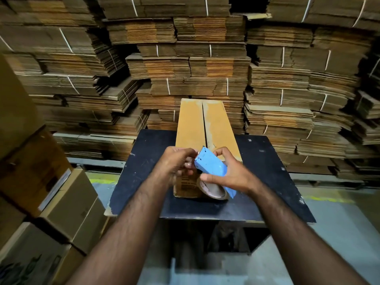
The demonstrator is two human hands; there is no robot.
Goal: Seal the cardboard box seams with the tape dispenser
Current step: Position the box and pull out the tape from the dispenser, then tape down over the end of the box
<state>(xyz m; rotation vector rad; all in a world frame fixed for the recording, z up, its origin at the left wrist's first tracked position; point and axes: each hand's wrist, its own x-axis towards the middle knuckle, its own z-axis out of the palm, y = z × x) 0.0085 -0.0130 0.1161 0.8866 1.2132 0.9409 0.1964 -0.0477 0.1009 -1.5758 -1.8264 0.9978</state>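
A long cardboard box (205,124) lies lengthwise on a dark blue table (267,161), its two top flaps meeting at an open centre seam. Over the box's near end I hold a blue tape dispenser (211,164) with a brown tape roll (211,191) at its lower end. My right hand (230,171) grips the dispenser body. At the toothed cutter end my left hand (176,161) has its fingers pinched; the tape end between them is too small to make out.
Bundled stacks of flattened cardboard (195,64) fill the wall behind the table. Closed cartons (67,202) are piled at the left, close to the table's edge. Grey floor with yellow marks shows on both sides of the table.
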